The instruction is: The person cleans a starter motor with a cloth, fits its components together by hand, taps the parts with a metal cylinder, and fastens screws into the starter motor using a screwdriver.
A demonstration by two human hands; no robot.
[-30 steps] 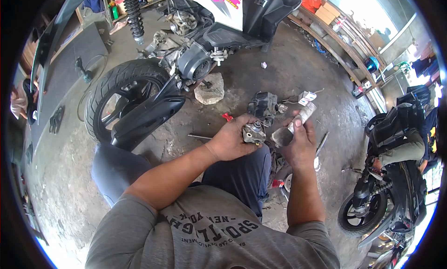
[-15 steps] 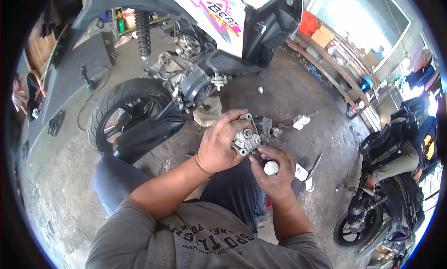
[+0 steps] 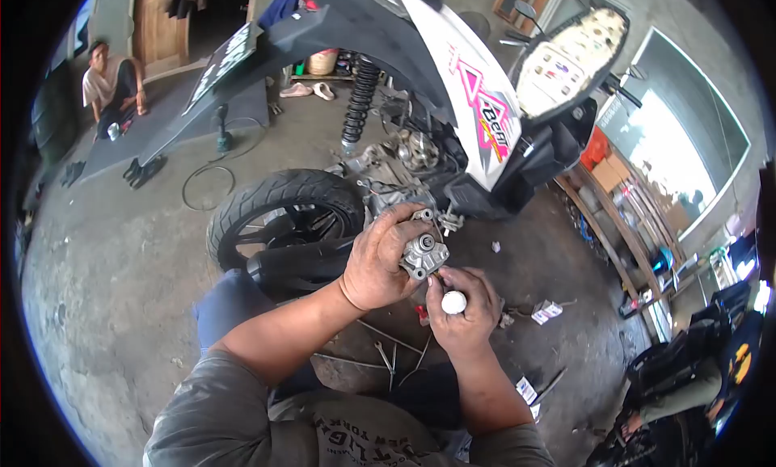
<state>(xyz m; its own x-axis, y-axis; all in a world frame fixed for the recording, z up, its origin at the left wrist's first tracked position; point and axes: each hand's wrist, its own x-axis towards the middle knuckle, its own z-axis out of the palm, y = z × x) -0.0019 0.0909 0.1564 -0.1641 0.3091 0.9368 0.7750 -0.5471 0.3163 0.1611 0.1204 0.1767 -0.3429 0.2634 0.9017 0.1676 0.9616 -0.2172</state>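
Observation:
My left hand (image 3: 380,261) is closed around a grey metal engine part (image 3: 427,255) with a round bore and bolt holes at its corners. Just right of it, my right hand (image 3: 469,317) grips a white round-ended object (image 3: 453,303), seen end-on, so its length is hidden. The thumb and fingers of this hand come up against the lower right edge of the metal part. Whether a tip of the white object meets the part cannot be made out. Both hands are in front of a partly dismantled scooter (image 3: 485,136) with white and pink bodywork.
The scooter's rear wheel (image 3: 287,216) stands left of my hands. Metal tools (image 3: 392,358) lie on the floor below them. A person (image 3: 113,87) sits at the far left. Wooden shelving (image 3: 602,225) lines the right wall, and another motorcycle (image 3: 687,418) is at lower right.
My view has lifted and turned left, showing more of the scooter, its seat opening and the seated person. Both hands keep their holds; the right has come slightly closer to the metal part.

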